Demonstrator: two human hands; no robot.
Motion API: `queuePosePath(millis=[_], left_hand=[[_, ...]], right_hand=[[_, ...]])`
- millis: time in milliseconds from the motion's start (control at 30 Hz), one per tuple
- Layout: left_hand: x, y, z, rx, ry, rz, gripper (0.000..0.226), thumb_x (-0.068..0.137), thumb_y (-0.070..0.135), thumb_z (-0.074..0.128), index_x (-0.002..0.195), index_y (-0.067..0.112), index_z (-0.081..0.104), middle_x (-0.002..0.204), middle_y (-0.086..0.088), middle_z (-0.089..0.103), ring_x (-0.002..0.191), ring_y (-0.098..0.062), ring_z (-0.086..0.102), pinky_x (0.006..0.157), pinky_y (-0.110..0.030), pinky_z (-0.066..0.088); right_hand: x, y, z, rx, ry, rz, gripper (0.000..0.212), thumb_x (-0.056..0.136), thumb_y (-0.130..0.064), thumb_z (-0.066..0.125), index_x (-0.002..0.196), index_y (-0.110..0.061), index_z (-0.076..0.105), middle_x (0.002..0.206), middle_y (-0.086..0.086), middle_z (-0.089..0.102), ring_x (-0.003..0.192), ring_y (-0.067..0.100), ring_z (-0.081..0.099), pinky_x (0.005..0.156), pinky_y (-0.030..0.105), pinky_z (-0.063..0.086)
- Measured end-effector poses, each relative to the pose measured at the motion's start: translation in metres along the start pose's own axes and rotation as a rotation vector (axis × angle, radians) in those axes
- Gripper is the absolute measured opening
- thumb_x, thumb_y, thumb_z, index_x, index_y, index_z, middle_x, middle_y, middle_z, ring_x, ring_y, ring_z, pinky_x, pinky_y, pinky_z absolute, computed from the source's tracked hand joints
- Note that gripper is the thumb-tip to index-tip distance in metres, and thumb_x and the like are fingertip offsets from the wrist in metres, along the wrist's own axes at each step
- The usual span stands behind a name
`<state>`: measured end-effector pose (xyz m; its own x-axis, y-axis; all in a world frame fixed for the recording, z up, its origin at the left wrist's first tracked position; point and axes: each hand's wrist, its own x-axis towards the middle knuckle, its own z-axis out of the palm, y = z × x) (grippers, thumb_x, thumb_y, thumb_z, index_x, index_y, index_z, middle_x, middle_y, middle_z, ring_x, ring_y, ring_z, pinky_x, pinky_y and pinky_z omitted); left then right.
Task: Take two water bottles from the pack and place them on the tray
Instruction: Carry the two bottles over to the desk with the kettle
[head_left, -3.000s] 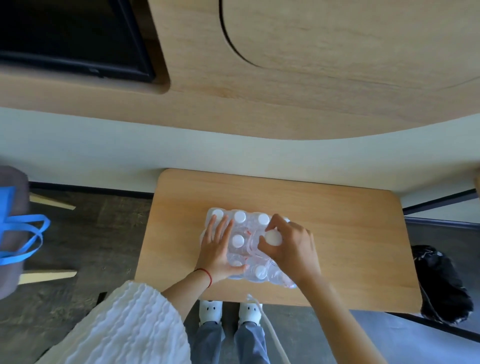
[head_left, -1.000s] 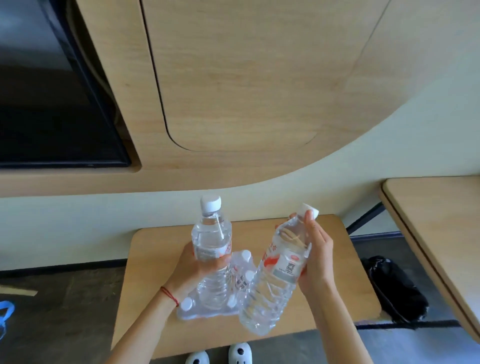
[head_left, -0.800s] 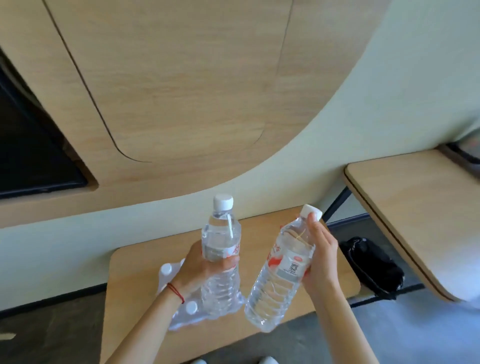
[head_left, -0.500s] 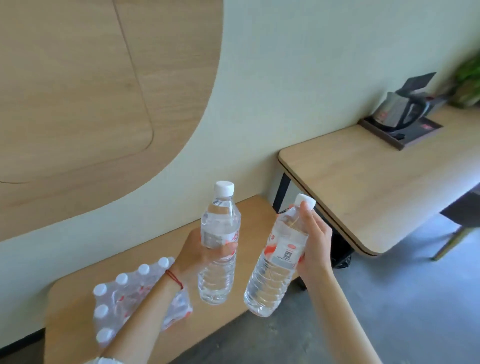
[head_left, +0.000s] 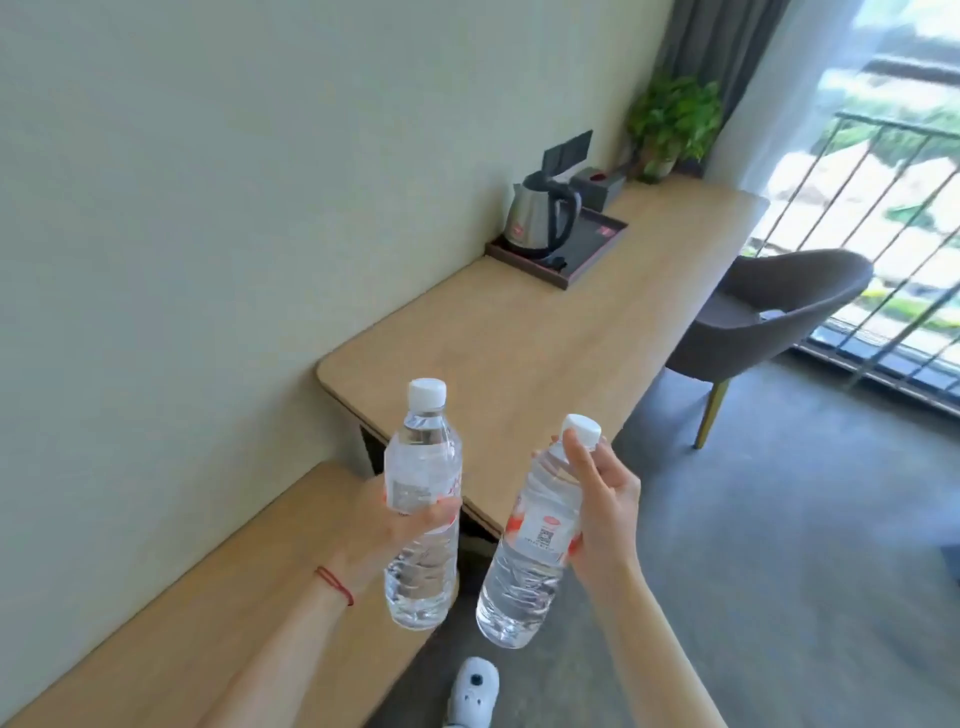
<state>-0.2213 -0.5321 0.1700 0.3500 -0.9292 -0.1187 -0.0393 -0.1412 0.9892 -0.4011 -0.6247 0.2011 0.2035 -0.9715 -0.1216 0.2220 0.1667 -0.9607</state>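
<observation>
I hold two clear water bottles with white caps in the air in front of me. My left hand (head_left: 395, 525) grips the left bottle (head_left: 423, 462) around its middle, upright. My right hand (head_left: 605, 506) grips the right bottle (head_left: 530, 561) near its neck and label, tilted a little to the right. A dark rectangular tray (head_left: 592, 249) lies far ahead on the long wooden desk (head_left: 519, 343), with a steel kettle (head_left: 543, 218) standing on its left part. The pack of bottles is out of view.
A low wooden bench (head_left: 234, 597) runs along the wall under my left arm. A dark box (head_left: 597, 184) and a potted plant (head_left: 672, 122) sit behind the tray. A grey chair (head_left: 779, 312) stands right of the desk, before a window with railings. My white shoe (head_left: 472, 691) shows below.
My view has swung right, off the pack and low bench toward the long desk. The tray and kettle are now closer and more central. Both bottles stay in my hands.
</observation>
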Motion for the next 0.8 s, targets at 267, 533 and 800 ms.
queuePosePath(millis=[267, 533, 800], left_hand=[[0.158, 0.04, 0.123, -0.006, -0.158, 0.044, 0.042, 0.045, 0.046, 0.076, 0.08, 0.025, 0.069, 0.075, 0.002, 0.073, 0.07, -0.014, 0.071, 0.065, -0.027, 0.059], [0.277, 0.06, 0.232, 0.075, -0.271, 0.05, 0.036, 0.051, 0.047, 0.082, 0.079, 0.028, 0.069, 0.071, 0.012, 0.075, 0.065, -0.005, 0.071, 0.056, -0.015, 0.055], [0.391, 0.062, 0.351, 0.11, -0.147, 0.038, 0.021, 0.072, 0.015, 0.079, 0.081, 0.028, 0.065, 0.07, 0.02, 0.074, 0.065, 0.001, 0.069, 0.053, -0.008, 0.052]], right_hand=[[0.117, -0.054, -0.085, -0.025, 0.255, -0.119, 0.018, 0.07, -0.042, 0.073, 0.073, -0.024, 0.073, 0.102, 0.038, 0.051, 0.087, 0.049, 0.061, 0.086, 0.061, 0.051], [0.239, -0.092, -0.171, 0.006, 0.333, -0.163, 0.018, 0.064, -0.045, 0.068, 0.067, -0.027, 0.073, 0.098, 0.032, 0.056, 0.081, 0.033, 0.063, 0.072, 0.037, 0.055], [0.383, -0.121, -0.273, -0.006, 0.286, -0.127, 0.024, 0.068, -0.042, 0.073, 0.066, -0.019, 0.07, 0.086, 0.017, 0.051, 0.081, 0.035, 0.06, 0.073, 0.042, 0.051]])
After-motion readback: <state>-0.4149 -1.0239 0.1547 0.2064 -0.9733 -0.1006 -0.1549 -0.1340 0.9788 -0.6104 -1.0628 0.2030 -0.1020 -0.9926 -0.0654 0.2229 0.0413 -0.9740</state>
